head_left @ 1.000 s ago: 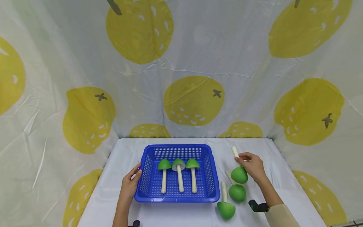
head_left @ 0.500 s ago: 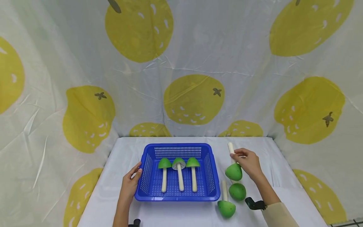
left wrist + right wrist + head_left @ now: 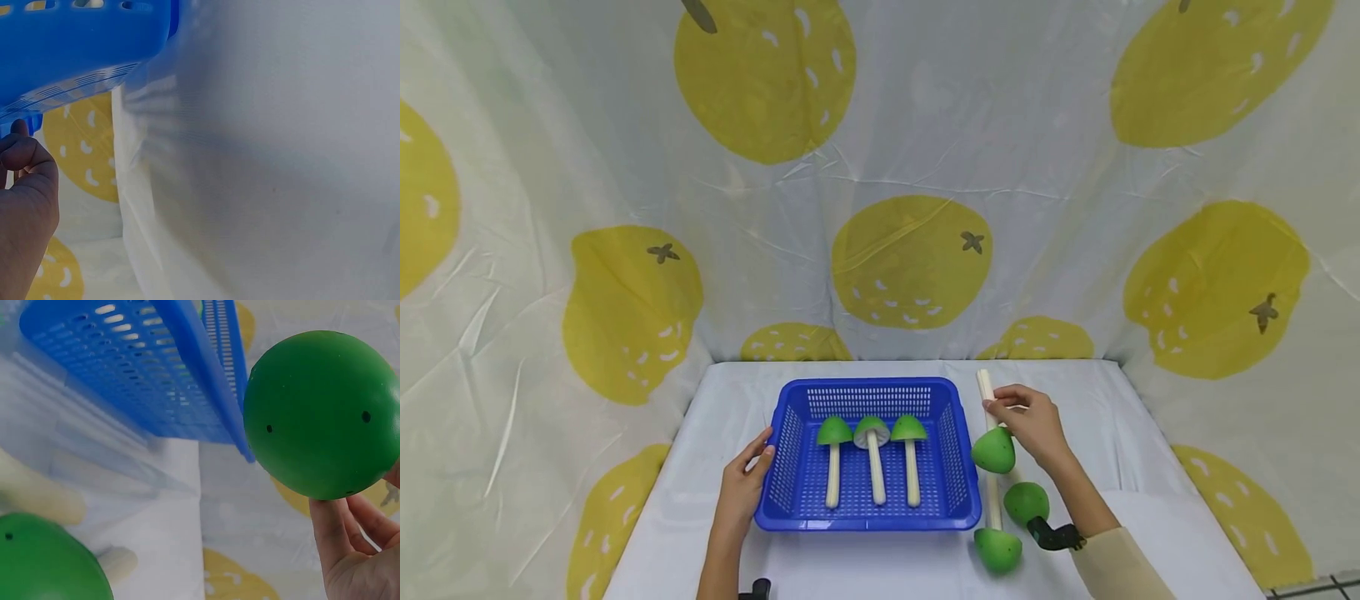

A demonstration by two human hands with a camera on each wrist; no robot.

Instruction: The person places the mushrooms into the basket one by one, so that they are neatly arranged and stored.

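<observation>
Live on my feed, the right hand (image 3: 1033,427) is pinching the white stem (image 3: 984,386) of a green-capped mushroom (image 3: 993,451), raised just beside the right of the blue plastic basket (image 3: 867,525). My left hand (image 3: 745,483) grips the basket's left edge; three mushrooms (image 3: 876,462) lie inside, two more mushrooms (image 3: 997,551) on the desk (image 3: 1108,433).

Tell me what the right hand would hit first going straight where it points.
Beyond the green-capped white-stemmed mushroom it holds, the right hand would probably meet the right rim of the blue rectangular plastic basket, though height is unclear.
</observation>
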